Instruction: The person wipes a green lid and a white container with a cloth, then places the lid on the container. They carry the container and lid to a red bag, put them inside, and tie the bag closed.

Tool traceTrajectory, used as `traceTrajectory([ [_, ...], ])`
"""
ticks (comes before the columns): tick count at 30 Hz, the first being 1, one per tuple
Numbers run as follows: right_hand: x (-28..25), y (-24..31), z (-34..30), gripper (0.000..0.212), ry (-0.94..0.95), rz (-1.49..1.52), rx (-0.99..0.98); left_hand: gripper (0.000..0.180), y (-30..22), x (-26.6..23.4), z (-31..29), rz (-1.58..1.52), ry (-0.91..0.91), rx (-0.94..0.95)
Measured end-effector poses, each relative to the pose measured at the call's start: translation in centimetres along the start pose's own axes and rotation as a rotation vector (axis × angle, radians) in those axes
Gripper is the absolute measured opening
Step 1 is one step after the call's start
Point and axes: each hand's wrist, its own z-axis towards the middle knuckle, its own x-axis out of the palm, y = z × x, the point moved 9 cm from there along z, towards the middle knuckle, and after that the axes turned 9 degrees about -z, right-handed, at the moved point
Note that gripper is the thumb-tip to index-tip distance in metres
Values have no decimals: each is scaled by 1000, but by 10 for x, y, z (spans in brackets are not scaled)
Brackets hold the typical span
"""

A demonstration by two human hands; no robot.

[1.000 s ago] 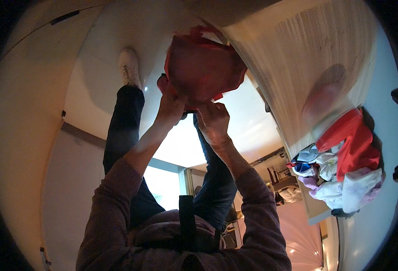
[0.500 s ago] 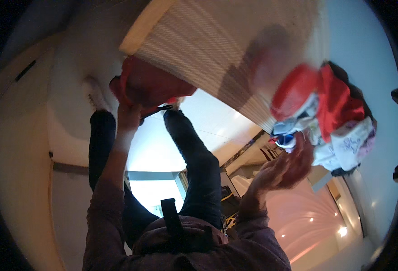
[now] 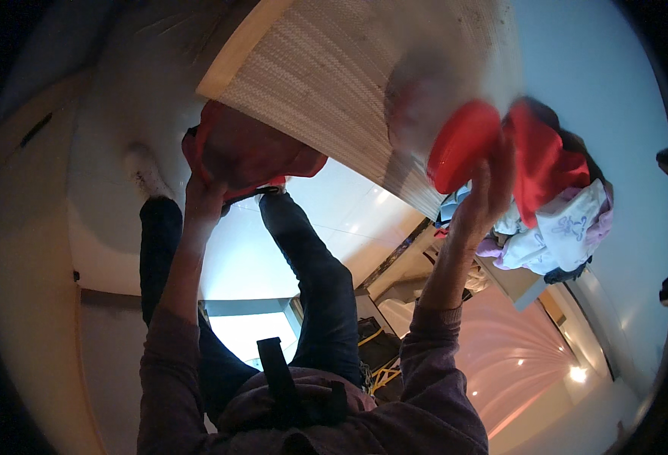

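My left hand (image 3: 209, 193) is closed on the near edge of a dark red fabric bag (image 3: 254, 144), which hangs beside the corner of the mat-covered surface. A black strap or handle (image 3: 250, 195) shows at the bag's lower edge. On the right, my right hand (image 3: 489, 189) grips a bright red, round, lid-like thing (image 3: 464, 148) by its right side; some of the fingers are hidden. Right behind that hand lies a heap of clothes, with a red garment (image 3: 544, 163) on top and a white patterned one (image 3: 572, 224) beside it.
A woven mat (image 3: 326, 98) with a wooden edge (image 3: 243, 45) covers the surface ahead. Below, my legs (image 3: 311, 280) stand apart on a pale floor. A pink pleated curtain (image 3: 508, 349) is at lower right, beside a dark bag with yellow straps (image 3: 379, 353).
My right hand has moved up from beside the clothes and now holds the red round thing, which has shifted left and tilted. My left hand stays on the bag.
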Motion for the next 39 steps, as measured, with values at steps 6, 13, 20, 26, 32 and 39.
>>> traceTrajectory([
  [6,-9,-48,-9,31,-37,310,340,48,-2,2,-5,54,42,-38],
  [13,-4,-76,-20,26,113,549,504,55,-3,6,-6,101,90,-88],
  [20,0,-84,-29,28,177,719,445,59,-2,5,-5,95,61,-61],
  [26,-7,-57,-77,29,146,624,400,62,2,9,-4,194,112,10],
  [32,54,-30,-151,22,362,681,524,65,-6,12,-6,318,76,7],
  [39,120,-80,-192,21,420,617,879,68,-13,17,-18,410,55,-19],
])
